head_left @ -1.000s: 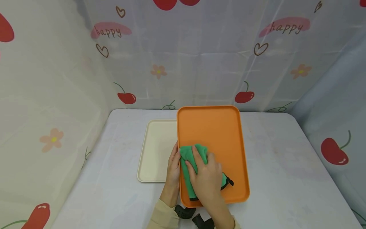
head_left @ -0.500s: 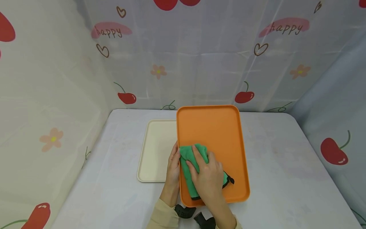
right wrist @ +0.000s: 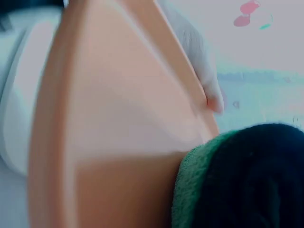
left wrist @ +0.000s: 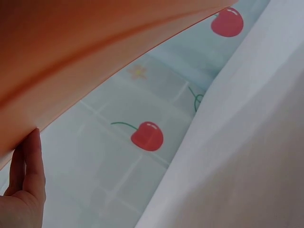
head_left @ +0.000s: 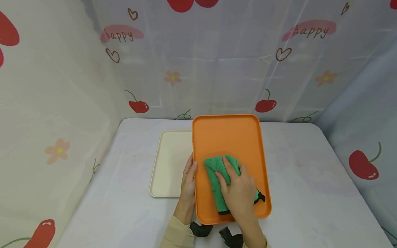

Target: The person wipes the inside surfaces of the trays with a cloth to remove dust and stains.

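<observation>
An orange tray (head_left: 227, 137) is held up above the table in the head view, its underside showing in the left wrist view. At its left edge, my left hand (head_left: 187, 182) grips the rim, with fingers (left wrist: 33, 161) against the underside. A folded green cloth (head_left: 217, 186) with dark trim lies against the lower half of the tray's inner face. My right hand (head_left: 240, 193) holds the cloth and presses it on that surface, hiding part of it. In the right wrist view the rolled cloth (right wrist: 197, 180) bulges at the lower right.
A cream tray (head_left: 170, 165) lies flat on the white table (head_left: 297, 179), its right part hidden behind the orange one. Printed curtains (head_left: 211, 75) enclose the back and both sides. Black devices (head_left: 201, 229) sit at the wrists.
My right hand and the green cloth have slid to the right across the orange tray, away from its left rim. The left hand and the tray have stayed nearly still.
</observation>
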The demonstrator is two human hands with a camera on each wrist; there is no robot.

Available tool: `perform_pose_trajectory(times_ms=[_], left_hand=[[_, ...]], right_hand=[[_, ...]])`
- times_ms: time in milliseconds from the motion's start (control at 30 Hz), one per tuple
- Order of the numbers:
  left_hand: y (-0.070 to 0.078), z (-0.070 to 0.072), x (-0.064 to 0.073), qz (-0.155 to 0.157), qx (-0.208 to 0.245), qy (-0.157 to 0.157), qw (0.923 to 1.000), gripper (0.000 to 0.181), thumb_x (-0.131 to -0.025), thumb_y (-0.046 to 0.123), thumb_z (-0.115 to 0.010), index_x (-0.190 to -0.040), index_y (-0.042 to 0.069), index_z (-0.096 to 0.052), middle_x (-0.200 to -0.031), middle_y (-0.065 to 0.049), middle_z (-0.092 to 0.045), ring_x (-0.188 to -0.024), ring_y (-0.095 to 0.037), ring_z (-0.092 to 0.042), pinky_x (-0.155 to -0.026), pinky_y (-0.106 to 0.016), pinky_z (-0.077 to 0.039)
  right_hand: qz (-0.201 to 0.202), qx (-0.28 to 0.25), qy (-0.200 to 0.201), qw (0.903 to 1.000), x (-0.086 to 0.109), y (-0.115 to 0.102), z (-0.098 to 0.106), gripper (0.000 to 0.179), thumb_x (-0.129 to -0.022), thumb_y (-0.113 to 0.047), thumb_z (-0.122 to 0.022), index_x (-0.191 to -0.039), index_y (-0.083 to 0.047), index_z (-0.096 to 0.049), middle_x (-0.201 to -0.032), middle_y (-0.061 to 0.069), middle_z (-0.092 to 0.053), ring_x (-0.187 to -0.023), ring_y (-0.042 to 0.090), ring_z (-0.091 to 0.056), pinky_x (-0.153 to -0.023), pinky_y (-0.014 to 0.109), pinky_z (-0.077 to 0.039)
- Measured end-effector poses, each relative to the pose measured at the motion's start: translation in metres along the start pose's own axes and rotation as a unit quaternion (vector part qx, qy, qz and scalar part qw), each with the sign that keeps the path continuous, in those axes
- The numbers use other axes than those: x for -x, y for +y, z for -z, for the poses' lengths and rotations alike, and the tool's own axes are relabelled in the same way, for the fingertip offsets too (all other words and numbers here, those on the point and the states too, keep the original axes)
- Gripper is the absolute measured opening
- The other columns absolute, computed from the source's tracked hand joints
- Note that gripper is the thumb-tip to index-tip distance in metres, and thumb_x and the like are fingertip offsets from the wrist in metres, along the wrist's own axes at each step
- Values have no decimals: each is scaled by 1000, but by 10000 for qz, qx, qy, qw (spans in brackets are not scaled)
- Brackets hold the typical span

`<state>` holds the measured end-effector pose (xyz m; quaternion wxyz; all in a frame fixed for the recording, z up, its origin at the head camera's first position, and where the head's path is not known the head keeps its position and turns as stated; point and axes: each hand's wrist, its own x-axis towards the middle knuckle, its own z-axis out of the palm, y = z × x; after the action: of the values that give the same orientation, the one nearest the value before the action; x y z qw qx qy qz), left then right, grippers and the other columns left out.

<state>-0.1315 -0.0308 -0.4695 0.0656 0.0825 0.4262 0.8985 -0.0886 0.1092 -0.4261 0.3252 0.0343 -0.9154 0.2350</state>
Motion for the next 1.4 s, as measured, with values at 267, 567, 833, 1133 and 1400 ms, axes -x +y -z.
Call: perform_pose_trajectory(times_ms=[267,567,833,1133,1400], left_hand=[[0,3,0,-17,-14,-12,10000,56,-107,31,-38,-157,16,-18,-142,7,-48,-124,-9,-53,-103,-25,-47],[1,3,-1,-45,62,99,9999,55,-107,30,-39,-157,14,-21,-137,7,-53,-118,-8,-56,-100,-24,-49],[1,3,0,-39,69,34,10000,55,-107,30,-39,-157,15,-21,-138,8,-53,-120,-8,-56,-101,-24,-48],[0,4,0,9,25,108,9999,56,-107,31,-39,-157,15,-20,-138,9,-51,-121,-8,-55,-101,-24,-48],[0,4,-2,-8,41,161,9999,55,-107,29,-39,-157,14,-20,-138,8,-51,-120,-8,-55,-101,-24,-48]], right_hand=[[-757,121,32,9970,-6,27,11,50,-82,-27,-79,-128,-12,-66,-100,30,-62,-69,41,-59,-50,45,-42],[-1421,287,-157,9893,-9,48,22,49,-87,-26,-75,-131,-8,-63,-95,32,-60,-60,42,-55,-45,47,-42],[-1627,204,-204,9862,-6,50,23,49,-89,-26,-72,-133,-7,-61,-96,32,-60,-65,45,-57,-49,53,-45],[-1761,-18,-218,9841,-4,48,19,51,-90,-27,-71,-135,-5,-59,-98,33,-59,-74,47,-60,-51,56,-48],[-1596,-55,-216,9869,-2,36,12,51,-88,-28,-73,-133,-6,-61,-101,33,-60,-72,48,-61,-53,56,-51]])
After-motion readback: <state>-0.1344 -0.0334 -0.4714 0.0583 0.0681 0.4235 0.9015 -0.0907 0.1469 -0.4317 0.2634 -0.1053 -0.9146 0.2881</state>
